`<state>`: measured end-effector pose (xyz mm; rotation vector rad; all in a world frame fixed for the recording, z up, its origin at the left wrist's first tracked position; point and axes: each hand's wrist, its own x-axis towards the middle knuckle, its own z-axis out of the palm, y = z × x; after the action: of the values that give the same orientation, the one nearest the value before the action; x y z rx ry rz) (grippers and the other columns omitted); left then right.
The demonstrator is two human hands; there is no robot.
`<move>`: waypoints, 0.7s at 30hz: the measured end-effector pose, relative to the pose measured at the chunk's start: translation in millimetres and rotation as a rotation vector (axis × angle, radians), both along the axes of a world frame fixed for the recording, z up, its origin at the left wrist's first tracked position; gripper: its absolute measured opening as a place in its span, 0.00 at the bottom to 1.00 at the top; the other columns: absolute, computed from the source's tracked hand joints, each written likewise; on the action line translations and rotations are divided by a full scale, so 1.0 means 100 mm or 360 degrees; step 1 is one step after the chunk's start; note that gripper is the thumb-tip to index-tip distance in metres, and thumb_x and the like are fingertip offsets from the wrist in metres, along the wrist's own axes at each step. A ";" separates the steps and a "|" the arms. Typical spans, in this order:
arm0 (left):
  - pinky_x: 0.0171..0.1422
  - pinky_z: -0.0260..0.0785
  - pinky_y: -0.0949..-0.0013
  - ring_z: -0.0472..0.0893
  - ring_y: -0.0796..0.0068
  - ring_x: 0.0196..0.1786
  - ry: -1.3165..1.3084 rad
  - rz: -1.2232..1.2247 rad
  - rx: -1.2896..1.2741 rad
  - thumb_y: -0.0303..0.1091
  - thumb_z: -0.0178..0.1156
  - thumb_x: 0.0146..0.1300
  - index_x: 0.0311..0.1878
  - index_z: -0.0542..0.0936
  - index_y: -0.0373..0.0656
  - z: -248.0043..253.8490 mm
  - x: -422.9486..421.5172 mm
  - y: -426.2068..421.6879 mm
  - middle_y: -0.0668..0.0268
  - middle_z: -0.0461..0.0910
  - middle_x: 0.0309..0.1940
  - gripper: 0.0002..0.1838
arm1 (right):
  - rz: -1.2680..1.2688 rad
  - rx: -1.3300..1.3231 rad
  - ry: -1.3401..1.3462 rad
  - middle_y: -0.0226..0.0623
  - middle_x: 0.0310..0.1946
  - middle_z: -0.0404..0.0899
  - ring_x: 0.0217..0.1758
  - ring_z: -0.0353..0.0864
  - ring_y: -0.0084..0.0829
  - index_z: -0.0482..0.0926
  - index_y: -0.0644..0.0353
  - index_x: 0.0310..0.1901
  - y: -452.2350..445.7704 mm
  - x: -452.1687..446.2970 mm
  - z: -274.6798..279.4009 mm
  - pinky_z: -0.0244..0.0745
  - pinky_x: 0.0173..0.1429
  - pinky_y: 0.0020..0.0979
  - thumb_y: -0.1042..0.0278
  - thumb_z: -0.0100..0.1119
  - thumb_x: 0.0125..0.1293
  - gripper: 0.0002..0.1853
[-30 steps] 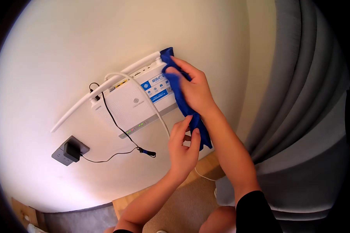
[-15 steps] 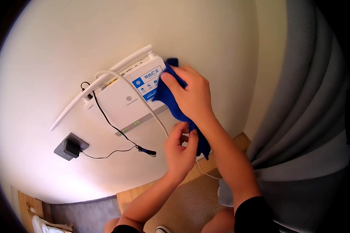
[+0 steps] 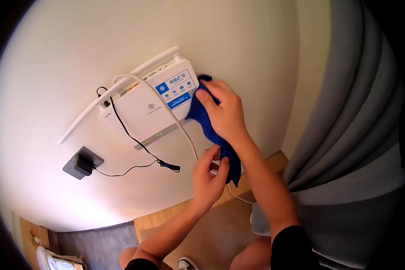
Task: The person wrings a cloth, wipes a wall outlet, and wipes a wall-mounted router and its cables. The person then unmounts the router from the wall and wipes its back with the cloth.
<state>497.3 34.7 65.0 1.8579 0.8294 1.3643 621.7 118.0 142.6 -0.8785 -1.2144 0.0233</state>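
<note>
A white router (image 3: 137, 114) with a blue-and-white label is mounted on the wall, its green lights lit along the lower strip. My right hand (image 3: 225, 110) grips the upper part of a blue cloth (image 3: 207, 126) at the router's right edge. Lower down, my left hand (image 3: 209, 175) pinches the cloth's hanging part between thumb and fingers. A white cable (image 3: 177, 123) arches from the router's top across its front and passes behind my left hand. A thin black cord (image 3: 123, 126) also crosses the router's face.
Left of the router, a black adapter (image 3: 83, 164) is plugged into a dark grey wall socket (image 3: 72, 168), its cord ending in a tied bundle (image 3: 168, 166). A grey curtain (image 3: 346, 148) hangs at the right. Below are a wooden ledge (image 3: 162, 217) and brown carpet (image 3: 216, 234).
My right hand and the cloth have shifted slightly right and down off the label, uncovering more of it. My left hand still pinches the lower part, almost unmoved.
</note>
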 end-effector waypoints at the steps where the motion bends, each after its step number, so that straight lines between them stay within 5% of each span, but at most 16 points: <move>1: 0.42 0.73 0.76 0.78 0.79 0.44 -0.0032 -0.0014 -0.0012 0.21 0.62 0.68 0.63 0.76 0.35 0.10 0.03 0.01 0.63 0.79 0.44 0.20 | -0.0007 0.0050 -0.0019 0.46 0.44 0.84 0.47 0.82 0.47 0.85 0.66 0.51 0.03 0.00 0.12 0.77 0.52 0.39 0.57 0.63 0.70 0.19; 7: 0.46 0.71 0.79 0.77 0.82 0.48 -0.0209 -0.0051 -0.0060 0.20 0.61 0.69 0.67 0.74 0.37 0.26 0.05 0.07 0.66 0.79 0.50 0.23 | -0.0062 0.0131 0.0017 0.46 0.43 0.84 0.47 0.83 0.46 0.84 0.67 0.51 0.07 -0.10 0.47 0.77 0.51 0.37 0.53 0.63 0.72 0.21; 16: 0.40 0.73 0.77 0.80 0.80 0.46 0.0090 -0.0078 -0.0228 0.22 0.61 0.68 0.64 0.76 0.38 -0.27 -0.22 -0.06 0.65 0.81 0.48 0.21 | -0.0037 -0.0246 0.0187 0.42 0.43 0.83 0.46 0.83 0.39 0.83 0.65 0.54 -0.14 -0.21 -0.38 0.76 0.53 0.33 0.58 0.63 0.73 0.19; 21: 0.42 0.75 0.72 0.81 0.74 0.43 0.0057 -0.0093 -0.0273 0.28 0.62 0.69 0.65 0.75 0.40 -0.25 -0.44 -0.08 0.61 0.82 0.48 0.21 | -0.0163 -0.0224 0.0417 0.42 0.46 0.83 0.50 0.82 0.36 0.82 0.68 0.55 -0.19 -0.40 -0.41 0.74 0.57 0.32 0.58 0.62 0.74 0.20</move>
<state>453.2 27.1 40.1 1.7640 0.8753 1.1889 581.2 99.2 101.8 -1.0253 -0.9304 0.1385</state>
